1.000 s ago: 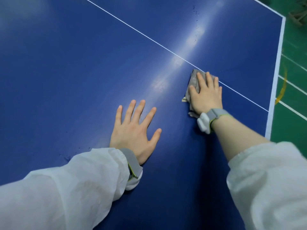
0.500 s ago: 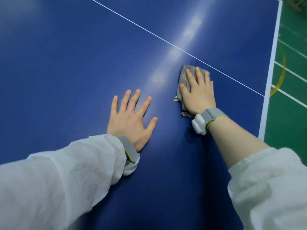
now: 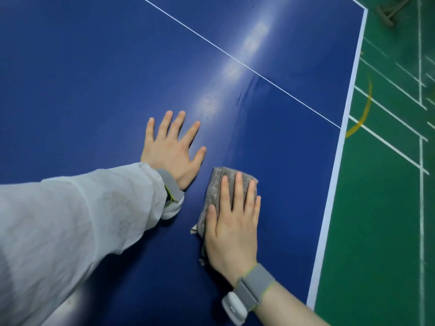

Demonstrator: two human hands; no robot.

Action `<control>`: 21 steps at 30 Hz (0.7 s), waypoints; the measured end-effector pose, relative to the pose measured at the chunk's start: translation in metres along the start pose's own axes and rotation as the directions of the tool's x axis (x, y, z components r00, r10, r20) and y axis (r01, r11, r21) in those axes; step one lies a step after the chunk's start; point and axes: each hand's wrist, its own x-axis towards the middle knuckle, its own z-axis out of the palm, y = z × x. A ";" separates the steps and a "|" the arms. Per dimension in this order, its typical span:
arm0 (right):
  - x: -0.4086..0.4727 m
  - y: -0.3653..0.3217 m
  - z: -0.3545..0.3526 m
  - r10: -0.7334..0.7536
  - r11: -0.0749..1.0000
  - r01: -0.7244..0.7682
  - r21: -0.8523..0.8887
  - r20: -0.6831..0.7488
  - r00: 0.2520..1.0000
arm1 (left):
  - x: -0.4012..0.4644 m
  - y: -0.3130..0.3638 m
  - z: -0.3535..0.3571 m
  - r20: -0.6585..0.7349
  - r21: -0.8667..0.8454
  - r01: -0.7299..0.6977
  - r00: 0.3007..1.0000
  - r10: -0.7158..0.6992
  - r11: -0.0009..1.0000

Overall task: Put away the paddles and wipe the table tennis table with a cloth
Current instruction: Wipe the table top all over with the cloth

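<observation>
The blue table tennis table (image 3: 94,78) fills most of the view, with a thin white centre line running across it. A folded grey cloth (image 3: 215,187) lies on the table surface. My right hand (image 3: 231,222) presses flat on the cloth with straight fingers. My left hand (image 3: 171,148) rests flat on the bare table just left of the cloth, fingers spread. A damp streak shows on the table beyond the cloth, near the white line. No paddles are in view.
The table's white-edged right side (image 3: 339,161) runs down the frame. Beyond it lies green floor (image 3: 381,208) with white court lines and a yellow arc. A wooden object (image 3: 390,10) sits on the floor at top right.
My right hand has pulled the cloth back toward me, away from the white line, leaving a damp streak. My left hand has stayed flat on the table.
</observation>
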 end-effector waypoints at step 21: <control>0.205 0.054 -0.023 0.144 0.982 -0.147 0.123 0.027 0.989 | 0.002 0.001 0.004 -0.015 0.001 -0.004 1.000 0.004 1.000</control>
